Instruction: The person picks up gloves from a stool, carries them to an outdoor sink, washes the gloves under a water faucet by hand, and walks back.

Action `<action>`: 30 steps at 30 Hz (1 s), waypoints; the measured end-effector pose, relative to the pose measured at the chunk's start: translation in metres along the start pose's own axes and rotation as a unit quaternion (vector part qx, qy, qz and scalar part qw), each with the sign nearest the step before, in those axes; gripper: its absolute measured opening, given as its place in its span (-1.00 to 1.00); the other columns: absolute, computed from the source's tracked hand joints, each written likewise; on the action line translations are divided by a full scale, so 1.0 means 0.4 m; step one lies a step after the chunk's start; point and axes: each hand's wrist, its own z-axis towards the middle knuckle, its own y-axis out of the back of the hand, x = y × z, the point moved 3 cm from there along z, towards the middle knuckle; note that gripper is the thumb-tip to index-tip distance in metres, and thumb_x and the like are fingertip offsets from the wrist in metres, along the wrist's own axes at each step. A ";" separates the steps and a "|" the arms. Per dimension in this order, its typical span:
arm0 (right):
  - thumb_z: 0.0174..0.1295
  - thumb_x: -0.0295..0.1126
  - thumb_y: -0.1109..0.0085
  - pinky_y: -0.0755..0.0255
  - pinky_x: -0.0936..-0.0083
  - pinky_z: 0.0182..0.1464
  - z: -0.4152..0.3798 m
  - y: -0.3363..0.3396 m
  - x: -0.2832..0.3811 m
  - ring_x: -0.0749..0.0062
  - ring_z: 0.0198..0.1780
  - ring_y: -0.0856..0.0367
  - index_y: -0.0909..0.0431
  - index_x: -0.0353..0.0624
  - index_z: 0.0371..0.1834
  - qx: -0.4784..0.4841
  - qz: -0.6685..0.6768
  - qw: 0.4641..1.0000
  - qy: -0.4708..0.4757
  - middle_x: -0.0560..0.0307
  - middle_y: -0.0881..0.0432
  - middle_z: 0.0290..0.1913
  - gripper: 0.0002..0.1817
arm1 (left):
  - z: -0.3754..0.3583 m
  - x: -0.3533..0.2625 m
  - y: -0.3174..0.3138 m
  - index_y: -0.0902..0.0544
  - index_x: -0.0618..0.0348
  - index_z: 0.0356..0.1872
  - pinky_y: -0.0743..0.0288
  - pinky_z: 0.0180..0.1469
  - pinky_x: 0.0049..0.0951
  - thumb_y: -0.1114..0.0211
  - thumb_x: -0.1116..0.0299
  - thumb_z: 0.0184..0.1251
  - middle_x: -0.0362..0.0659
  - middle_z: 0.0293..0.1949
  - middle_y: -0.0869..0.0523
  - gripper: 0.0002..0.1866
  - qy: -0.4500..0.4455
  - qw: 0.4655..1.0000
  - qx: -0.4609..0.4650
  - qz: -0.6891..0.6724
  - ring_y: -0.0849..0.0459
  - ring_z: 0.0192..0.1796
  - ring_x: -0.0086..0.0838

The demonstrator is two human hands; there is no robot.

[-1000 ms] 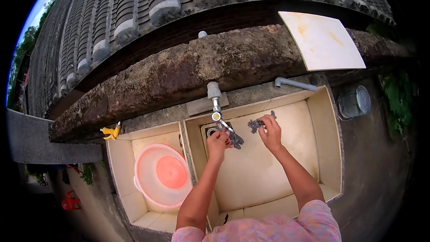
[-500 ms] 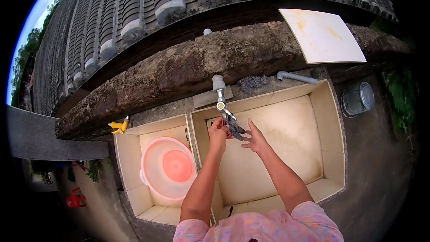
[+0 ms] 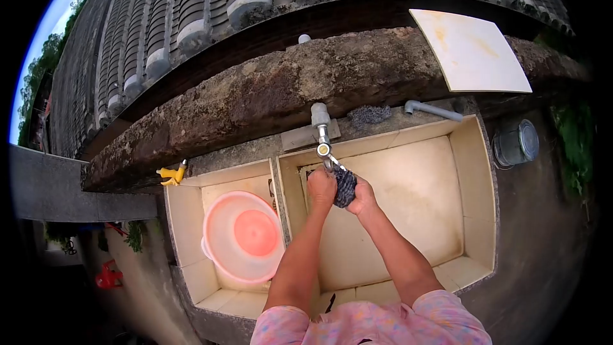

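Note:
A dark grey, knitted-looking piece of cloth (image 3: 345,188) is bunched between my two hands, right below the metal tap (image 3: 324,150) and over the right sink basin (image 3: 402,198). My left hand (image 3: 321,186) is closed in a fist at the cloth's left side, close under the spout. From the right, my right hand (image 3: 362,197) wraps round the cloth's other side, fingers mostly hidden behind it. The tap's lever overlaps the top of the cloth in this view.
A pink-rimmed plastic basin (image 3: 214,217) sits in the left sink. On the ledge lie a yellow spray nozzle (image 3: 170,174), a dark mesh scrubber (image 3: 370,115) and a grey pipe (image 3: 435,110). A white board (image 3: 472,51) rests on the stone wall; a bucket (image 3: 514,143) stands at right.
My right hand, open with fingers spread half a second ago, has closed on the cloth. My left hand has turned into a fist, and the cloth is now bunched up.

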 end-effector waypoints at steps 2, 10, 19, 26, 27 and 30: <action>0.26 -0.24 0.24 -0.45 0.42 -0.20 0.041 0.037 0.001 0.35 -0.28 -0.55 -0.45 -0.18 -0.24 0.001 -0.012 1.000 0.021 0.11 -0.57 -0.31 -0.71 | 0.012 0.030 -0.012 -0.53 0.32 -0.50 -0.34 -0.49 -0.26 -0.03 0.41 0.12 0.11 -0.56 -0.52 -0.82 0.030 0.999 -0.011 0.041 -0.48 -0.54 -0.07; -0.04 0.27 0.06 -0.43 0.53 -0.34 0.067 0.111 0.022 0.42 -0.41 -0.51 -0.45 -0.16 -0.26 -0.022 -0.090 0.995 -0.038 0.14 -0.56 -0.39 -0.35 | -0.116 -0.114 0.013 -0.53 0.29 -0.44 -0.35 -0.46 -0.39 -0.05 0.33 0.20 0.03 -0.57 -0.50 -0.78 -0.080 0.967 0.100 -0.218 -0.48 -0.55 -0.25; 0.24 -0.23 0.25 -0.42 0.41 -0.13 0.090 0.084 -0.025 0.38 -0.21 -0.52 -0.43 -0.16 -0.23 0.037 -0.066 0.996 0.045 0.11 -0.55 -0.26 -0.71 | 0.012 0.050 -0.028 -0.55 0.30 -0.52 -0.34 -0.58 -0.37 -0.03 0.37 0.18 -0.02 -0.72 -0.46 -0.78 0.024 1.000 -0.019 -0.001 -0.47 -0.64 -0.29; 0.03 0.30 0.21 -0.39 0.39 -0.15 -0.013 0.041 0.026 0.38 -0.31 -0.51 -0.39 -0.12 -0.22 -0.130 -0.101 0.985 -0.042 0.10 -0.53 -0.39 -0.35 | -0.070 -0.047 -0.001 -0.48 0.25 -0.56 -0.25 -0.64 -0.56 -0.14 0.23 0.18 -0.28 -0.64 -0.45 -0.72 0.045 0.921 0.078 -0.380 -0.39 -0.61 -0.66; 0.02 0.30 0.19 -0.42 0.41 -0.26 0.023 0.053 0.018 0.36 -0.36 -0.51 -0.39 -0.11 -0.27 0.059 -0.045 0.996 -0.046 0.11 -0.50 -0.50 -0.36 | -0.100 -0.067 -0.006 -0.43 0.23 -0.62 -0.28 -0.61 -0.54 -0.19 0.25 0.12 -0.23 -0.64 -0.47 -0.72 0.020 0.939 0.144 -0.311 -0.45 -0.59 -0.56; 0.11 0.05 0.05 -0.43 0.42 -0.47 0.001 0.038 0.004 0.40 -0.53 -0.50 -0.41 -0.13 -0.46 -0.002 -0.156 0.987 -0.045 0.17 -0.49 -0.56 -0.58 | -0.170 -0.177 0.036 -0.41 0.21 -0.66 -0.33 -0.57 -0.45 -0.23 0.28 0.04 -0.11 -0.66 -0.47 -0.73 -0.314 0.947 -0.011 -0.067 -0.50 -0.60 -0.36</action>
